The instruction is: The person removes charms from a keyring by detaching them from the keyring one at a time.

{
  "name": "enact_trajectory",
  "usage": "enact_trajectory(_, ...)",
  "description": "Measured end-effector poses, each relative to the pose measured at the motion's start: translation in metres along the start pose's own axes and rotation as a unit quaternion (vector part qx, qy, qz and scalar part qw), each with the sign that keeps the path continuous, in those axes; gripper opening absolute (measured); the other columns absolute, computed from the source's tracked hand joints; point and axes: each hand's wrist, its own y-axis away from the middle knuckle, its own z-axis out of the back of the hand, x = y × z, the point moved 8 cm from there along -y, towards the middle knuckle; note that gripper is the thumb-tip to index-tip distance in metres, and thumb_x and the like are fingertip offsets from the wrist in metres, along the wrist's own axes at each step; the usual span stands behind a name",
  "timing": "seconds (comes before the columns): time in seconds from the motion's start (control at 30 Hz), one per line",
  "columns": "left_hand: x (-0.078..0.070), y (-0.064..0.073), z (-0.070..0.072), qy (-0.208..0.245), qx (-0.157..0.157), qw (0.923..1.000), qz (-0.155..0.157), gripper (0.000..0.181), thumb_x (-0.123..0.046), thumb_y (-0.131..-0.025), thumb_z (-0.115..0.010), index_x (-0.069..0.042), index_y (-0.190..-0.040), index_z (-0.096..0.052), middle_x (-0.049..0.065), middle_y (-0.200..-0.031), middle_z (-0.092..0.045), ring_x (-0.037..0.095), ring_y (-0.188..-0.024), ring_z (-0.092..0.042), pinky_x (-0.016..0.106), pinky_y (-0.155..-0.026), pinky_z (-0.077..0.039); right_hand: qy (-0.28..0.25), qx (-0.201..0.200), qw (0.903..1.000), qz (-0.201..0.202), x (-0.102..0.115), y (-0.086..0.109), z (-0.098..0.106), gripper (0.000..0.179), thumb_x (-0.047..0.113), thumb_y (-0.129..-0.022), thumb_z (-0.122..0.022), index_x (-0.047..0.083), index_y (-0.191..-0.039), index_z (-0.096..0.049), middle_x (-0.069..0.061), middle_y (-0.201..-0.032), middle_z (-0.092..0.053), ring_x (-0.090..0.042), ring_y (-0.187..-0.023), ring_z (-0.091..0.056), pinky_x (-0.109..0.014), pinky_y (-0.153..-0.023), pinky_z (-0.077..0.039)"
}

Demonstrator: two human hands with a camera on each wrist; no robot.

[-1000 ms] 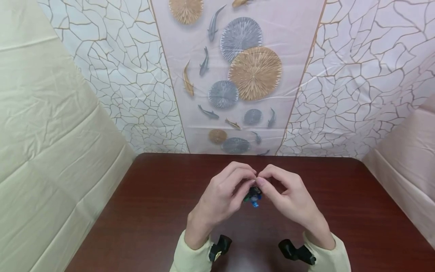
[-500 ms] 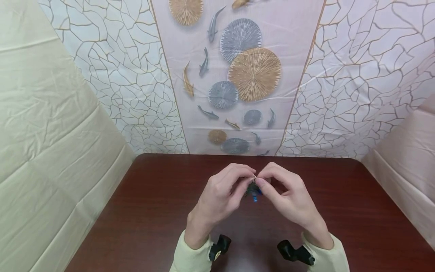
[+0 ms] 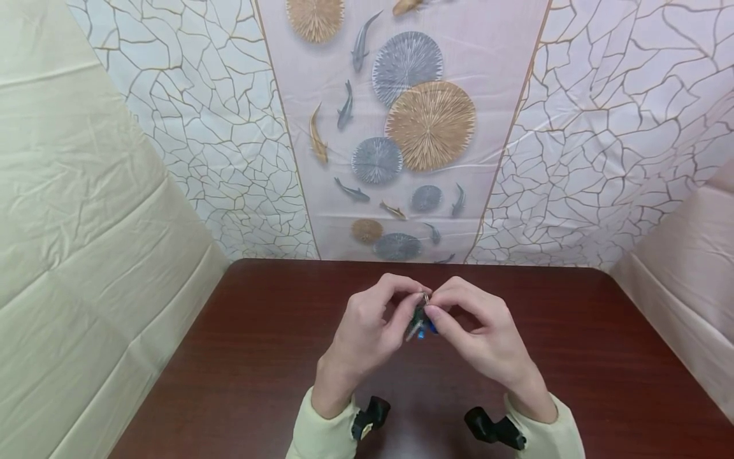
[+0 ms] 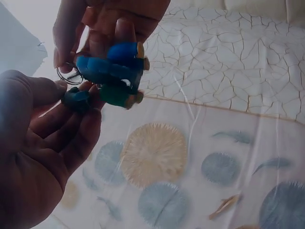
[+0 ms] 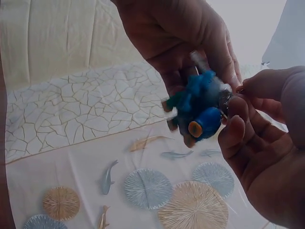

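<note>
Above the table, my left hand [image 3: 367, 328] and right hand [image 3: 484, 328] meet fingertip to fingertip. Between thumb and forefinger, each pinches a small metal key ring [image 4: 69, 75]. From the ring hangs a blue and green toy charm [image 4: 107, 69] with orange-tan tips, partly behind the fingers in the head view. Beside it, a teal piece [image 4: 76, 99] lies against my left fingers in the left wrist view. A thin grey piece [image 3: 413, 330], perhaps a key, dangles below my left thumb. Exactly where each fingertip touches the ring is partly hidden.
The dark wooden table [image 3: 258, 357] lies under both hands. Behind it rises a patterned cloth [image 3: 430, 210] with fish and round motifs. Pale cloth [image 3: 103, 255] hangs on the left, more at the right. A black wrist camera [image 3: 371, 417] sits on each cuff.
The left fingers have shifted slightly, and the key ring has come into sight between the fingertips. The charm has turned, and the thin grey piece now shows below the left thumb.
</note>
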Motion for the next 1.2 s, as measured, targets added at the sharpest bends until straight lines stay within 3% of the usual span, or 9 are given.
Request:
enact_trajectory(0.13, 0.006, 0.001, -0.001, 0.022, 0.006, 0.9993, 0.029, 0.017, -0.003, -0.091, -0.066, -0.006, -0.107, -0.06, 0.006, -0.095, -0.071, 0.007, -0.073, -0.065, 0.011, -0.068, -0.053, -0.001, 0.006, 1.0, 0.0, -0.001, 0.001, -0.002, 0.015, -0.013, -0.083, -0.068, -0.001, -0.092, -0.067, -0.007, -0.084, -0.061, -0.009, -0.079, -0.058, -0.017, -0.061, -0.05)
enact_trajectory(0.37, -0.001, 0.0, 0.001, -0.011, -0.022, 0.9992, -0.031, 0.015, 0.0, -0.089, -0.067, -0.004, -0.103, -0.064, 0.005, -0.095, -0.069, 0.009, -0.082, -0.065, 0.014, -0.077, -0.053, 0.03, 0.007, 0.9992, -0.026, -0.008, 0.002, -0.003, 0.021, -0.016, -0.082, -0.064, 0.003, -0.092, -0.066, -0.002, -0.079, -0.058, -0.006, -0.07, -0.055, -0.019, -0.06, -0.045)
enact_trajectory(0.5, -0.004, -0.001, 0.002, -0.021, -0.025, 0.9983, -0.049, 0.015, -0.001, -0.089, -0.067, -0.004, -0.103, -0.063, 0.006, -0.098, -0.068, 0.011, -0.089, -0.065, 0.017, -0.084, -0.054, 0.037, 0.005, 0.9975, -0.059, -0.013, 0.005, -0.004, 0.027, -0.019, -0.081, -0.063, 0.006, -0.092, -0.065, 0.001, -0.076, -0.057, -0.005, -0.064, -0.053, -0.019, -0.055, -0.044)
enact_trajectory(0.63, -0.005, -0.001, 0.001, -0.015, -0.022, 0.998, -0.057, 0.015, 0.0, -0.09, -0.067, -0.003, -0.104, -0.063, 0.007, -0.101, -0.068, 0.012, -0.094, -0.065, 0.019, -0.087, -0.054, 0.028, 0.002, 0.9974, -0.066, -0.013, 0.006, -0.003, 0.028, -0.019, -0.081, -0.063, 0.006, -0.092, -0.066, 0.001, -0.074, -0.056, -0.005, -0.061, -0.053, -0.019, -0.053, -0.044)
enact_trajectory(0.97, -0.007, -0.002, 0.005, -0.007, -0.042, 0.9968, -0.067, 0.014, 0.001, -0.09, -0.066, -0.001, -0.104, -0.063, 0.008, -0.101, -0.069, 0.012, -0.094, -0.068, 0.018, -0.083, -0.054, -0.032, -0.018, 0.9993, -0.013, -0.008, 0.003, -0.002, 0.021, -0.019, -0.079, -0.065, -0.001, -0.091, -0.068, -0.007, -0.082, -0.062, -0.01, -0.077, -0.058, -0.02, -0.06, -0.048)
enact_trajectory(1.2, -0.005, -0.002, 0.006, -0.036, -0.043, 0.9969, -0.056, 0.013, -0.001, -0.09, -0.066, -0.003, -0.102, -0.063, 0.005, -0.095, -0.067, 0.011, -0.086, -0.064, 0.017, -0.08, -0.054, -0.007, -0.036, 0.9982, 0.048, 0.003, -0.001, -0.005, 0.007, -0.009, -0.084, -0.067, -0.002, -0.085, -0.068, -0.007, -0.078, -0.062, -0.009, -0.076, -0.057, -0.019, -0.06, -0.046)
